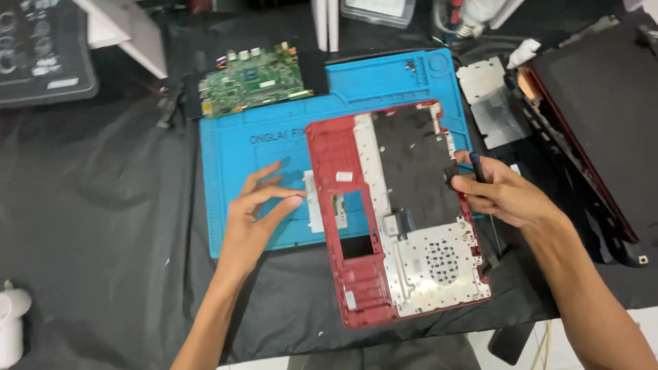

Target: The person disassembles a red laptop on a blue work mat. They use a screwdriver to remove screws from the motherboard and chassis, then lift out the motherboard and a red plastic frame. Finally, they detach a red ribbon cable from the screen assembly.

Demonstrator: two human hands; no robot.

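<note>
Red laptop shell (343, 205), inner side up, lying tilted across the right half of the blue work mat (233, 164) and overhanging the mat's front edge toward the near edge of the surface (103, 226). Left hand (257, 216) spread and empty, fingers fanned above the mat just beside the shell's left rim, fingertips near that rim but apart from it. Right hand (500, 195) curled at the shell's right rim, pinching a dark slim tool (477, 166) upright between thumb and fingers, fingertips touching the rim. Green circuit board (252, 79) at the mat's far left corner, partly over its edge. Silver metal plates (488, 92) just beyond the mat's far right corner. Dark laptop lid (603, 116) with a red rim along the surface's right edge. Black cloth covering the surface, with a white object (12, 329) at the near left corner.
</note>
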